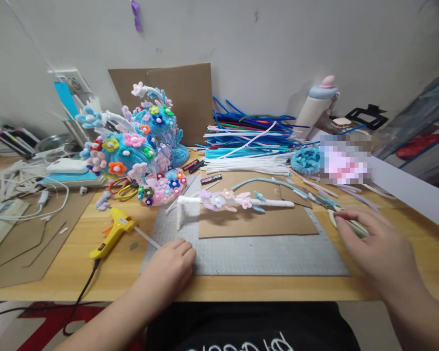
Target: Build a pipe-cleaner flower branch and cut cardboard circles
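Observation:
My right hand (373, 239) is closed round the pale green handles of the scissors (353, 227), whose blades point away to the left over pipe-cleaner pieces. My left hand (175, 263) rests on the near left part of the grey cutting mat (270, 261), fingers curled down; whether anything is under them is hidden. Between the hands, a white wrapped stem (278, 203) with pink, lilac and blue flowers lies across a cardboard piece (256, 228) on the mat. A long light-blue pipe cleaner (258, 180) arches behind it. The yellow glue gun (113, 235) lies left of my left hand.
Flower-covered blue pipe-cleaner pieces (126, 156) stand at the back left. Bundled pipe cleaners (249, 146) lie along the wall, beside a white bottle (310, 114). A white cable (29, 212) and cardboard (44, 243) cover the left side. A blue fuzzy ring (305, 160) sits back right.

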### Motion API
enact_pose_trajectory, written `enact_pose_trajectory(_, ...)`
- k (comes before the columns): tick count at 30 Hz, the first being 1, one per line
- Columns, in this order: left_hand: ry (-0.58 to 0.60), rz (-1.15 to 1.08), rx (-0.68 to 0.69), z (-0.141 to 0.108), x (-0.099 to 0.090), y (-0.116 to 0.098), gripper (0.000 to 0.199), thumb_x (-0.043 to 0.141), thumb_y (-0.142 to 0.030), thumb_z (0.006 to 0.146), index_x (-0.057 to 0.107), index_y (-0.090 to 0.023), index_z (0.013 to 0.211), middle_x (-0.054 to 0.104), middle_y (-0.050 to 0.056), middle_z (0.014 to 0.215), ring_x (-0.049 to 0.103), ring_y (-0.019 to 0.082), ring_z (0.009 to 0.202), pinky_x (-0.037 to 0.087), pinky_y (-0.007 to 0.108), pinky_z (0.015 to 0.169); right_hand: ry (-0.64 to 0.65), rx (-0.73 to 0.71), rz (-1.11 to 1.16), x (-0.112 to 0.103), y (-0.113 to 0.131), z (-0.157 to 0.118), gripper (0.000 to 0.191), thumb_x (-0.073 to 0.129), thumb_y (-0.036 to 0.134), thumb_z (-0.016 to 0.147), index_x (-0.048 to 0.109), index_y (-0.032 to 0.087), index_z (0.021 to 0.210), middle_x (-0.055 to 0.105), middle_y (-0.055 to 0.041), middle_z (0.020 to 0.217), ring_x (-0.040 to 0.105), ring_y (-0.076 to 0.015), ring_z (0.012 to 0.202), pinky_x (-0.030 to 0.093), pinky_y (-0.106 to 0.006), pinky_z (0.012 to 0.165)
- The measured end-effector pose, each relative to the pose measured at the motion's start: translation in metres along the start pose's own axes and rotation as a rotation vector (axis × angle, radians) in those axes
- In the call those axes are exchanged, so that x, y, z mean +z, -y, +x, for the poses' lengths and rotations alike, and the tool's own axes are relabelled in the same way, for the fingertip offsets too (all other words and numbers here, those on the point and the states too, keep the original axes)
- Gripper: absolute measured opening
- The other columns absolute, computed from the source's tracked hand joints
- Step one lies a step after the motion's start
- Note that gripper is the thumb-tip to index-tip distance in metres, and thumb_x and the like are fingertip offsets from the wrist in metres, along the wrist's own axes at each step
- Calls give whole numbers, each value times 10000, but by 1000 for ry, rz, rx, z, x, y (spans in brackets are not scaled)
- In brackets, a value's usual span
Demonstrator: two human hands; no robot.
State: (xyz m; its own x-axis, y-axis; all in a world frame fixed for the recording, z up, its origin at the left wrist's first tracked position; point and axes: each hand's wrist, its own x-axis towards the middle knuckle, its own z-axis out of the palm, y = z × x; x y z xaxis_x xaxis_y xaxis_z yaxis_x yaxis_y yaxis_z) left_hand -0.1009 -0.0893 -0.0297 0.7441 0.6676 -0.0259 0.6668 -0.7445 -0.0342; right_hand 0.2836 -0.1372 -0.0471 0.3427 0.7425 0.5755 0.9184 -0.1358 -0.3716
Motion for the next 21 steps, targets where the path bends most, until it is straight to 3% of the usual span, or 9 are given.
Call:
enact_pose_trajectory(5, 58, 108, 64, 4, 0, -3, 148, 524, -41, 802, 587, -149, 722, 641, 64, 758, 580, 228, 713, 481, 343, 652, -11, -10, 25, 3, 6, -5, 207, 474, 351, 820, 617, 202, 839, 680, -71, 933, 644, -231, 886, 476, -295, 656)
enact_pose_trajectory(10, 112, 167, 143, 6, -8, -14, 113, 549, -45, 803, 610, -128, 755, 654, 85, 766, 587, 247, 706, 487, 363, 635, 16, -82, 81, 6, 17, -7, 184, 486, 327, 838, 614, 197, 818, 666, -61, 883, 633, -225, 873, 478, -317, 760)
enact_pose_trajectory(16, 15, -18, -88, -11, 2, -10, 166, 494, -23, 820, 582, -137, 739, 625, 79, 794, 575, 228, 747, 485, 341, 658, 109, -96, 175, 7, 31, -15, 134, 501, 298, 840, 606, 214, 845, 652, -41, 913, 618, -206, 884, 479, -289, 689)
enact_pose_trajectory(21, -89, -336, -228, -21, 15, 1, 237, 416, -185, 928, 551, -167, 733, 590, 49, 781, 555, 185, 768, 456, 315, 703, 193, -83, 267, 8, 41, -22, 105, 508, 281, 854, 599, 227, 854, 637, -41, 936, 609, -187, 888, 453, -239, 556)
